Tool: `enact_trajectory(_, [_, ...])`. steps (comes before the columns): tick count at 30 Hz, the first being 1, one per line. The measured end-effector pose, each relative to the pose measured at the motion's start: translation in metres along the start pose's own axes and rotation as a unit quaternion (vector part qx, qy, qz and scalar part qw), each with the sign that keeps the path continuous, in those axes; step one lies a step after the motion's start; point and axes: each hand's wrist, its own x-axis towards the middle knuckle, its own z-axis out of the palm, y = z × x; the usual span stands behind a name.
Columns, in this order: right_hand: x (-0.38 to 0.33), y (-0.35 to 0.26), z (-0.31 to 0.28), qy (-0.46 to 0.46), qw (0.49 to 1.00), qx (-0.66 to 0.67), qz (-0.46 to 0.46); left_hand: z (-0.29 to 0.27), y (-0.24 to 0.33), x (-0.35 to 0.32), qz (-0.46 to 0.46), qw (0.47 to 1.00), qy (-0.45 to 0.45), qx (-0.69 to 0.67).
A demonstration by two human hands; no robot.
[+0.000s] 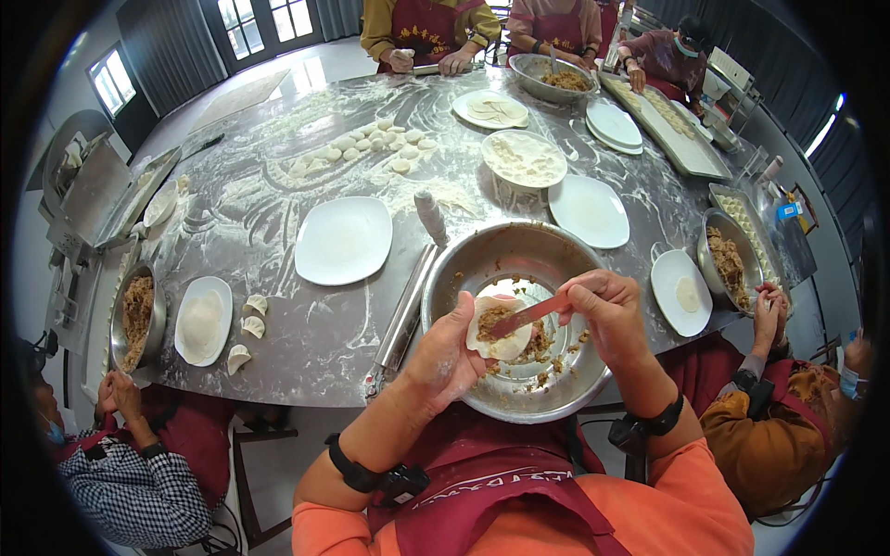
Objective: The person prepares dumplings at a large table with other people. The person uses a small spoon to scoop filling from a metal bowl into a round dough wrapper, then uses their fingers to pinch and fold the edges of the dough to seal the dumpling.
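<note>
Filling round white dough wrapper with brown mince, apparently; left fingers cradling wrapper, right fingers gripping flat reddish spatula; folding likely next

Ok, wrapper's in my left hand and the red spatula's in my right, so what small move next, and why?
I'd likely lift the red spatula away with your right hand: its blade lies over the filling already sitting on the wrapper, which your left hand holds unfolded.
</note>
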Motion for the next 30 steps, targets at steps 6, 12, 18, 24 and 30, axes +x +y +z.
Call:
enact_trajectory(6, [-0.003, -0.004, 0.012, 0.035, 0.998, 0.052, 0.028, 0.006, -0.001, -0.005, 0.023, 0.999, 0.039, -0.026])
enact_trajectory(12, [-0.005, 0.005, 0.005, 0.059, 0.997, 0.022, 0.032, 0.006, -0.005, -0.012, 0.071, 0.996, 0.032, 0.033])
enact_trajectory(18, [-0.012, -0.005, 0.021, 0.058, 0.995, 0.078, 0.034, 0.007, -0.004, -0.012, 0.091, 0.995, 0.049, 0.005])
enact_trajectory(24, [-0.001, -0.003, 0.0, 0.048, 0.996, 0.059, 0.037, -0.004, -0.004, -0.016, 0.038, 0.999, 0.003, -0.021])
enact_trajectory(30, [-0.005, -0.015, 0.022, 0.055, 0.991, 0.107, 0.053, 0.001, 0.003, -0.019, 0.047, 0.998, 0.039, -0.025])
